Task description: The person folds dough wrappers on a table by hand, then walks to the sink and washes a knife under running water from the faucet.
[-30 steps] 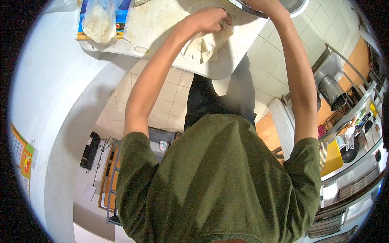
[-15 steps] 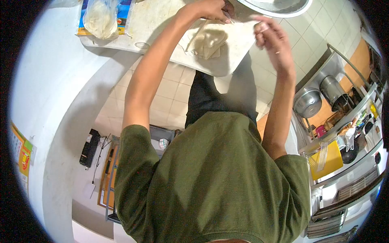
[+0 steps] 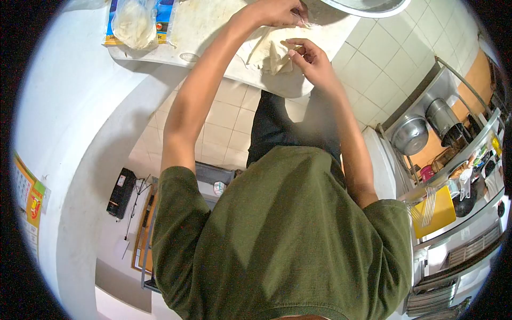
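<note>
Thin pale dough sheets [image 3: 266,53] lie folded in a loose stack near the front edge of a white board [image 3: 213,32]. At the far edge of the stack is my left hand [image 3: 280,12], fingers curled down; what its fingertips pinch is too small to make out. My right hand [image 3: 313,63] reaches in from the right, thumb and forefinger closing on a raised fold of the top sheet. Further left, a clear plastic bag with a pale doughy mass [image 3: 133,26] rests on a blue and yellow packet [image 3: 164,26].
A metal bowl's rim [image 3: 368,9] shows beyond the board at the top. To the right are a rack with a steel bowl [image 3: 409,135] and a pot [image 3: 442,120], and a yellow panel [image 3: 434,212]. A white curved wall [image 3: 69,106] stands on the left.
My right hand has come from the right, away from the sheets, in to their raised fold. My left hand stays at the far edge, with little movement.
</note>
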A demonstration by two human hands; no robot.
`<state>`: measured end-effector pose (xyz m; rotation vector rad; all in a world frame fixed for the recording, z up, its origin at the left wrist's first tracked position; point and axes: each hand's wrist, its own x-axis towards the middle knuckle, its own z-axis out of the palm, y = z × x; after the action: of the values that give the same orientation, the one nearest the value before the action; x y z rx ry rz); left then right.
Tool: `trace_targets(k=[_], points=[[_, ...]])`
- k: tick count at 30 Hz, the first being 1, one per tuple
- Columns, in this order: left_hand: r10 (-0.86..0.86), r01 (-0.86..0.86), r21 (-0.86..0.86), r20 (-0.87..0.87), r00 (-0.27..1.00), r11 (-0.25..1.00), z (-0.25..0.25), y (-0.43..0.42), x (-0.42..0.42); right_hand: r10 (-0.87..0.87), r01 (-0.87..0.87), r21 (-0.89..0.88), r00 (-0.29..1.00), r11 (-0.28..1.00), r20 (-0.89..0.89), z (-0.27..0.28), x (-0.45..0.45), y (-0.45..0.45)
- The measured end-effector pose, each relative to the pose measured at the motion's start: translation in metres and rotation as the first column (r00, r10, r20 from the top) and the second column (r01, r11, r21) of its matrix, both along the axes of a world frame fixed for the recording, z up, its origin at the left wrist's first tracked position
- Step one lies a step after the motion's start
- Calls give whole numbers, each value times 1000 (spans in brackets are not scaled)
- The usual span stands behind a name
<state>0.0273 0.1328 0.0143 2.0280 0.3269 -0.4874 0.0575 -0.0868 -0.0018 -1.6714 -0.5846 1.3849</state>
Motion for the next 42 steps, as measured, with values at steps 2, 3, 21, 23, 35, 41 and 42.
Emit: trace_targets(k=[2,3,21,23,35,41,42], points=[[21,-21,5,10,1000,1000,0,0,-1,-14,16,18,997,1000,-79,0,-2,1],[27,-27,12,23,999,1000,-1,-1,-2,10,-10,-4,998,1000,-56,1,-2,2],[-21,-33,266,201,979,963,-2,-30,-57,-326,327,87,945,941,-21,22,29,-17],[-33,-82,318,340,940,945,-8,-35,-71,-278,251,128,920,959,275,27,30,-11],[-86,-114,413,436,896,904,-26,-48,-72,-62,-62,213,846,975,530,-13,25,9],[-114,-116,385,526,843,916,-32,-40,-64,-99,-29,218,828,976,553,-10,14,15],[-124,-100,387,514,849,917,-30,-40,-65,-89,-42,213,816,976,570,-12,13,13]])
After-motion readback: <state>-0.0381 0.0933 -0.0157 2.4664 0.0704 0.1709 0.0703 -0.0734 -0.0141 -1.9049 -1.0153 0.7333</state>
